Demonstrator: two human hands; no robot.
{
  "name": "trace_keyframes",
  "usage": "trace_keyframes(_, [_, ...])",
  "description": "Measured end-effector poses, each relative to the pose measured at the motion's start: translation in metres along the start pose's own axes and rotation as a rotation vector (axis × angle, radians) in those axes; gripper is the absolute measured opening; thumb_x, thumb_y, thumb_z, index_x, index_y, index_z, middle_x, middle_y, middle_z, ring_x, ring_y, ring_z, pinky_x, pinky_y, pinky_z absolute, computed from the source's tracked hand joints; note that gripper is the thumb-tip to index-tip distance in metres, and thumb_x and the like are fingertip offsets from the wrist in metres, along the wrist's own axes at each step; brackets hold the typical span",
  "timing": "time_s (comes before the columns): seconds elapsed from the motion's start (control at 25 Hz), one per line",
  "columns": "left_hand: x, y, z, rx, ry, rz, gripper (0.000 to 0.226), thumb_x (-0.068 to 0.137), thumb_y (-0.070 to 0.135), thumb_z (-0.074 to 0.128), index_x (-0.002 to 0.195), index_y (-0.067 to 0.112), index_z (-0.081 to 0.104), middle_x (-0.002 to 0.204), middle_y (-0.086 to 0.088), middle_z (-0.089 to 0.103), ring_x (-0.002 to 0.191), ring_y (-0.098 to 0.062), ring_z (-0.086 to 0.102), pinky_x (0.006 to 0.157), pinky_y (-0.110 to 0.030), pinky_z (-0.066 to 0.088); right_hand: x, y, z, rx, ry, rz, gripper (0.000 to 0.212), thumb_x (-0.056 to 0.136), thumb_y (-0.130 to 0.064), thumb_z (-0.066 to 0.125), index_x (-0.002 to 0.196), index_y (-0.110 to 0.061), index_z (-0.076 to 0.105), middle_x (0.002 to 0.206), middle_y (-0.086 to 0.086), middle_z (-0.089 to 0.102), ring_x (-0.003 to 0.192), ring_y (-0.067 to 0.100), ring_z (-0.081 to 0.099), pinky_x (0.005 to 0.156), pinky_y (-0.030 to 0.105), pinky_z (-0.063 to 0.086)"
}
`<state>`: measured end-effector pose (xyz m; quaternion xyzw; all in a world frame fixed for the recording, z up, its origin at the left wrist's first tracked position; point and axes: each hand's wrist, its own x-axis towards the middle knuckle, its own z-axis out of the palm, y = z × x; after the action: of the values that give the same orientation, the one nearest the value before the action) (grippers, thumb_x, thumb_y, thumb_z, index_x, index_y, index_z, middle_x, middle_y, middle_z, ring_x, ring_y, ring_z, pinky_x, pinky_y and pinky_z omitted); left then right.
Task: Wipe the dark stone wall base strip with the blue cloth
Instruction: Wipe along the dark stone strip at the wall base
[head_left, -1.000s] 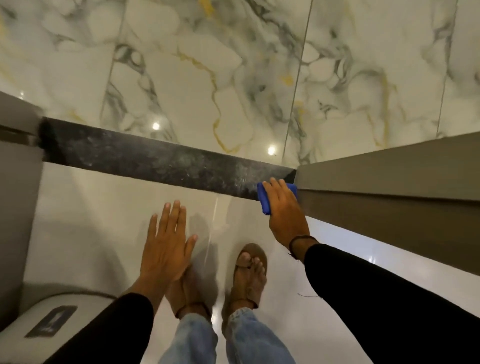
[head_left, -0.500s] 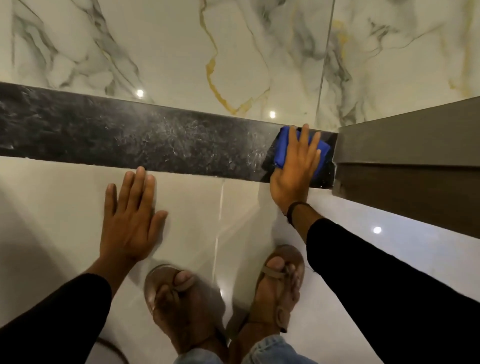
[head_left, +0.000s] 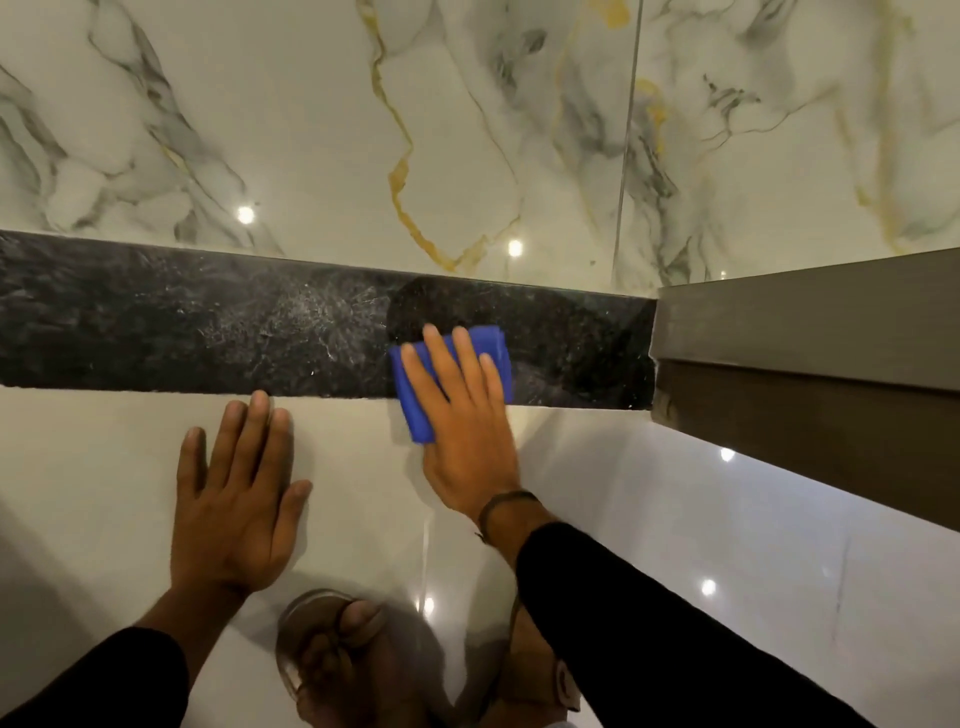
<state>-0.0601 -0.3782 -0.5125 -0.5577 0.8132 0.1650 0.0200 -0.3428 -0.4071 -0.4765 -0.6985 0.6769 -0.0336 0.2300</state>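
Note:
The dark stone base strip (head_left: 208, 332) runs across the foot of the marble wall, dusty and streaked on its left part, darker and cleaner to the right of the cloth. My right hand (head_left: 462, 415) presses a folded blue cloth (head_left: 410, 400) flat against the strip's lower half, fingers spread over it; the cloth's bottom corner hangs over the floor joint. My left hand (head_left: 234, 499) lies flat and open on the pale floor tile, fingertips just short of the strip.
A grey-brown door frame or cabinet edge (head_left: 805, 338) ends the strip on the right. White marble wall (head_left: 311, 130) with gold and grey veins rises above. My sandalled feet (head_left: 353, 660) stand on the glossy floor (head_left: 675, 519) below my hands.
My right hand slid the cloth leftward along the strip, away from the frame corner, leaving a darker wiped patch. The camera has come closer; my left hand stays flat on the floor.

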Motion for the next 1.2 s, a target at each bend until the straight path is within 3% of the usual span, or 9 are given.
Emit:
trace_keyframes(0.12, [0.000,0.001,0.000,-0.003,-0.010,-0.009,0.080,0.104,0.047,0.031,0.174,0.012,0.013,0.185,-0.011,0.005,0.171,-0.033,0.006,0.137,-0.057,0.000,-0.033,0.060,-0.014,0.031,0.065,0.103,0.087,0.084,-0.016,0.052,0.166,-0.022,0.023,0.177,0.005,0.013,0.164,0.029,0.001,0.131,0.058,0.003])
trace_keyframes(0.24, [0.001,0.003,-0.002,-0.012,-0.008,0.001,0.081,0.103,0.046,0.033,0.174,0.012,0.012,0.186,-0.009,0.001,0.171,-0.032,0.005,0.137,-0.058,0.001,-0.008,0.089,-0.029,0.057,0.205,0.333,0.081,0.085,-0.023,0.040,0.164,-0.016,0.029,0.174,0.013,0.022,0.162,0.037,0.009,0.128,0.066,0.012])
trace_keyframes(0.36, [0.002,0.003,-0.003,-0.010,-0.001,0.009,0.081,0.103,0.046,0.033,0.174,0.013,0.011,0.185,-0.008,-0.001,0.171,-0.032,0.004,0.137,-0.058,0.002,0.036,0.053,-0.025,-0.028,0.252,0.468,0.090,0.077,-0.026,0.029,0.166,-0.020,0.021,0.175,0.011,0.016,0.162,0.039,0.008,0.130,0.062,0.007])
trace_keyframes(0.48, [0.002,0.002,0.000,0.006,-0.012,0.002,0.081,0.103,0.048,0.032,0.174,0.013,0.013,0.185,-0.009,0.001,0.171,-0.032,0.003,0.136,-0.059,0.002,0.039,0.005,-0.003,-0.017,0.203,0.277,0.089,0.079,-0.025,0.027,0.167,-0.023,0.016,0.177,0.007,0.007,0.163,0.035,0.001,0.131,0.054,-0.006])
trace_keyframes(0.64, [0.002,0.001,-0.001,0.009,-0.010,-0.008,0.080,0.103,0.049,0.032,0.173,0.011,0.018,0.185,-0.009,0.004,0.171,-0.031,0.003,0.136,-0.058,0.002,-0.022,0.031,-0.001,0.007,0.056,0.016,0.087,0.085,-0.016,0.048,0.167,-0.027,0.019,0.177,0.003,0.010,0.164,0.028,-0.003,0.132,0.049,-0.003])
trace_keyframes(0.76, [0.002,0.002,-0.001,0.003,0.017,0.000,0.079,0.104,0.049,0.031,0.173,0.011,0.018,0.185,-0.010,0.006,0.171,-0.031,0.005,0.136,-0.058,0.003,-0.057,0.097,-0.023,-0.003,0.080,0.171,0.080,0.088,-0.015,0.043,0.165,-0.023,0.023,0.175,0.005,0.013,0.163,0.029,0.000,0.130,0.060,0.006])
trace_keyframes(0.88, [0.002,0.000,0.001,0.006,0.028,0.019,0.078,0.105,0.049,0.030,0.174,0.013,0.014,0.185,-0.008,0.003,0.171,-0.030,0.005,0.137,-0.057,0.003,-0.039,0.139,-0.038,0.034,0.164,0.364,0.079,0.091,-0.005,0.054,0.164,-0.019,0.026,0.175,0.009,0.018,0.163,0.035,0.005,0.128,0.067,0.010])
trace_keyframes(1.08, [0.001,0.003,0.001,0.045,0.049,0.027,0.078,0.107,0.048,0.029,0.174,0.012,0.012,0.185,-0.013,0.006,0.171,-0.033,0.008,0.137,-0.058,0.005,0.007,0.106,-0.031,0.087,0.350,0.547,0.087,0.083,-0.009,0.054,0.165,-0.021,0.027,0.173,0.009,0.026,0.162,0.037,0.011,0.128,0.065,0.011])
trace_keyframes(1.2, [-0.010,-0.005,0.001,0.031,0.071,-0.055,0.076,0.108,0.046,0.032,0.173,0.011,0.015,0.184,-0.014,0.011,0.171,-0.032,0.010,0.136,-0.060,0.010,0.050,0.055,-0.025,-0.003,0.288,0.401,0.087,0.082,-0.012,0.055,0.164,-0.019,0.029,0.171,0.011,0.029,0.161,0.040,0.014,0.125,0.065,0.018])
